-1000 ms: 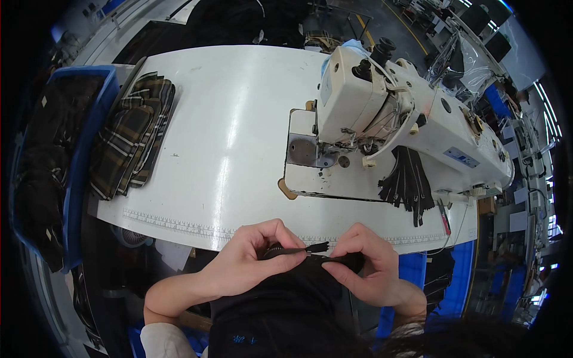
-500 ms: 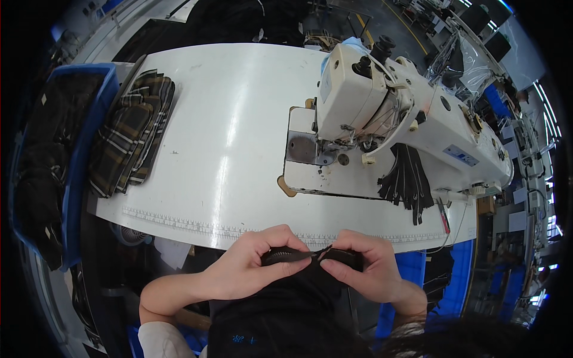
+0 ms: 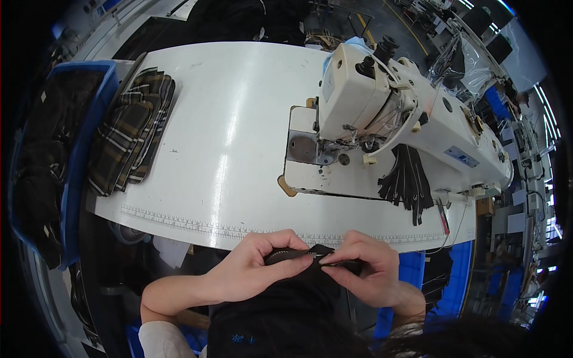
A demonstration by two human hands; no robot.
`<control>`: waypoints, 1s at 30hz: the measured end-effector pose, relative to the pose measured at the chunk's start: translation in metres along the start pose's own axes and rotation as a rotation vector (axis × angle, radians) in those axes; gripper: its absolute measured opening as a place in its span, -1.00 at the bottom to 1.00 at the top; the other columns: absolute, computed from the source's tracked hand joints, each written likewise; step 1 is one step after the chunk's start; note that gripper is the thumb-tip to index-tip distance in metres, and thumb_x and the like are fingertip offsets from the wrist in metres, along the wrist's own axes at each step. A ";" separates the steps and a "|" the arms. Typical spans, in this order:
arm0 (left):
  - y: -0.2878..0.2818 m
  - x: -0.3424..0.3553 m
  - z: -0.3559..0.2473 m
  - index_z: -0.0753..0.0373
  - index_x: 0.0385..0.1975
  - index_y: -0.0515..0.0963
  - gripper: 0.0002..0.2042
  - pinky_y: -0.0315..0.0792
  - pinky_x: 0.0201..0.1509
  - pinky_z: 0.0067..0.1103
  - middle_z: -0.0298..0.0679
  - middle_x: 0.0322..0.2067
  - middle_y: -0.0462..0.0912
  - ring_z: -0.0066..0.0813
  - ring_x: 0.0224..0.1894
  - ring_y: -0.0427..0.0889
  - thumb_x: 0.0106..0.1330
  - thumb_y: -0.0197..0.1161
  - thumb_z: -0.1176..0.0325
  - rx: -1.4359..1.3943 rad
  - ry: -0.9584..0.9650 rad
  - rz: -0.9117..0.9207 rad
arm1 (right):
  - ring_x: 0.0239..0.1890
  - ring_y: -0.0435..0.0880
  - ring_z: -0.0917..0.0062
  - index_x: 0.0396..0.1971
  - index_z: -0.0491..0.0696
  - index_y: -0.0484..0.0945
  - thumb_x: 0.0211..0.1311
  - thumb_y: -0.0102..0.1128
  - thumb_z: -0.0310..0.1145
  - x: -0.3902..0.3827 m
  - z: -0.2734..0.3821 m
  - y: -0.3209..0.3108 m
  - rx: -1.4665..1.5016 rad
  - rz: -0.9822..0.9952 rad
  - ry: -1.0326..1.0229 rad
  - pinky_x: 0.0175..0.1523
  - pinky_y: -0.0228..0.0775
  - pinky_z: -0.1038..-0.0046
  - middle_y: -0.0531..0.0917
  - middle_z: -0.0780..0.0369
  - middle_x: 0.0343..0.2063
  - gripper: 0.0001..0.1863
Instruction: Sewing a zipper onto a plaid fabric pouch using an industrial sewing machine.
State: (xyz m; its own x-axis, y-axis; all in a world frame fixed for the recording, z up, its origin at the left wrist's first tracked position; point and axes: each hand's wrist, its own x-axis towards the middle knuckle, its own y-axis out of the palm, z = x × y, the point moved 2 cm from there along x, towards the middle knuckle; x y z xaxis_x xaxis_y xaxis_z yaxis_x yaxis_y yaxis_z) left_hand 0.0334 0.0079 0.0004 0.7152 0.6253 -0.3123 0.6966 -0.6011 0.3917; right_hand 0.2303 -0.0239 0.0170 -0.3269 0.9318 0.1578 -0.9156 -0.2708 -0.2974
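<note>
As viewed from above, recorded first: white sewing table (image 3: 197, 143), with printed scale (image 3: 179, 223) along near edge. At right, cream sewing machine (image 3: 353, 89), standing well beyond both hands. At far left, blue bin (image 3: 85, 161) containing black cloth (image 3: 51, 143); beside it, on table, stack of plaid pieces (image 3: 132, 128). Below machine, fan of black zips (image 3: 407, 185), nearer to right than to left hand.

Noted for left hand (image 3: 253, 268): narrow pinch, thumb against forefinger. Noted for right hand (image 3: 373, 268): likewise narrow, facing left, fingertips just beside those opposite. Located within both grips, before near table edge: black zip strip (image 3: 322, 249). Long axis running crosswise, left to right; teeth visible inside left grip, short dark flap raised between fingertips. Neither hand nearer. Cannot tell whether one length or two meeting ends, with much covered by fingers.
</note>
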 end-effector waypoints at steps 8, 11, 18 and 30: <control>0.002 0.000 0.001 0.34 -0.23 0.51 -0.88 0.32 -0.16 -0.76 -0.44 -0.35 0.58 -0.80 -0.28 0.44 0.31 0.17 0.46 0.032 0.068 -0.024 | -0.62 0.43 0.58 -0.34 -0.09 0.64 -0.27 0.35 -0.67 -0.003 0.004 0.005 -0.219 -0.100 -0.250 -0.57 0.21 0.59 0.48 0.30 -0.60 -0.65; 0.002 0.000 -0.001 0.34 -0.23 0.51 -0.87 0.34 -0.16 -0.74 -0.41 -0.36 0.58 -0.78 -0.27 0.45 0.28 0.20 0.47 0.112 0.120 -0.027 | -0.63 0.42 0.55 -0.35 -0.10 0.64 -0.30 0.35 -0.66 -0.004 0.006 0.004 -0.295 -0.101 -0.309 -0.58 0.21 0.57 0.46 0.29 -0.61 -0.65; 0.003 0.002 0.005 0.32 -0.29 0.52 -0.88 0.38 -0.23 -0.69 -0.34 -0.37 0.58 -0.72 -0.30 0.48 0.20 0.25 0.49 0.285 0.174 -0.097 | -0.60 0.43 0.49 -0.33 -0.11 0.58 -0.22 0.35 -0.62 -0.005 0.008 0.012 -0.354 -0.027 -0.251 -0.54 0.24 0.56 0.47 0.25 -0.57 -0.68; 0.000 0.009 0.010 0.38 -0.27 0.55 -0.85 0.38 -0.16 -0.71 -0.33 -0.38 0.62 -0.71 -0.28 0.50 0.20 0.23 0.48 0.173 0.014 -0.027 | -0.40 0.47 0.77 -0.34 -0.16 0.52 0.16 0.22 -0.53 0.002 -0.005 -0.003 0.187 0.079 0.319 -0.28 0.34 0.71 0.51 0.34 -0.47 -0.91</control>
State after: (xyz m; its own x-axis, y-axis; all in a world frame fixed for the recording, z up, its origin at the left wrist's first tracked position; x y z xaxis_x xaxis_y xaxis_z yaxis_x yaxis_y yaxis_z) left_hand 0.0406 0.0090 -0.0113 0.6962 0.6483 -0.3083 0.7157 -0.6600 0.2284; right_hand 0.2334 -0.0201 0.0135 -0.3360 0.9266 -0.1689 -0.9269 -0.3571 -0.1153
